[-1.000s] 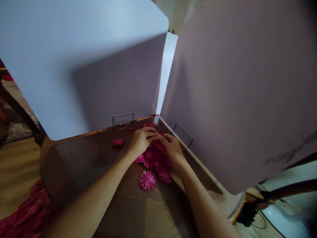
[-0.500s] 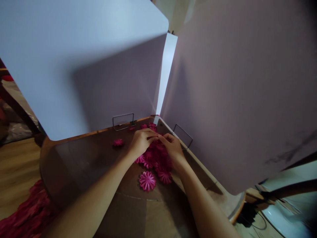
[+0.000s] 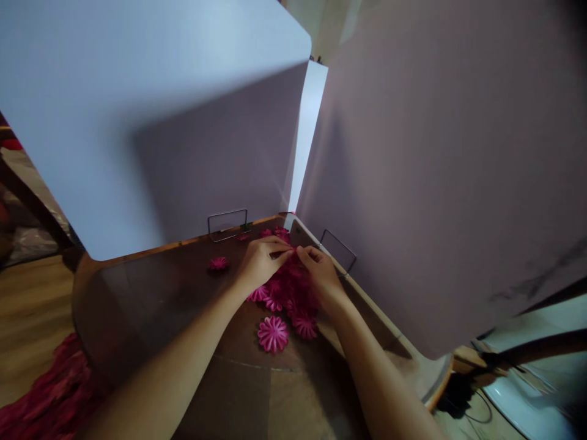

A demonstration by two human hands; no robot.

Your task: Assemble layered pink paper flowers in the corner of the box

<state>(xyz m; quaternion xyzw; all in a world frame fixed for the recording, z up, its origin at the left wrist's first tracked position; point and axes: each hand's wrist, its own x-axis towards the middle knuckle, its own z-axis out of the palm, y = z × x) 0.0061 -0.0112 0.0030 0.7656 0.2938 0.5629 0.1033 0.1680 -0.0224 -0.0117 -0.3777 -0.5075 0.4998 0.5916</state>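
Observation:
Above a heap of pink artificial flowers (image 3: 293, 287), both my hands meet at the fingertips. My left hand (image 3: 262, 260) is closed in a pinch, thumb against fingers, on a small pink flower piece (image 3: 295, 250). My right hand (image 3: 317, 269) pinches at the same spot from the other side, its fingers curled. The piece is mostly hidden by the fingertips, so its exact shape does not show. One round, many-petalled flower (image 3: 273, 334) lies face up in front of the heap, and another flower (image 3: 219, 263) lies apart to the left.
Two large pale boards (image 3: 220, 146) stand upright behind the brown table (image 3: 151, 305) and meet at a narrow gap. Wire stands (image 3: 228, 225) are at their bases. Dark red material (image 3: 55, 391) is heaped at lower left; a white basin (image 3: 527, 403) is at lower right.
My right thumb and fingertips have drawn slightly away from my left fingertips, and pink shows between them. The flowers on the table lie as before.

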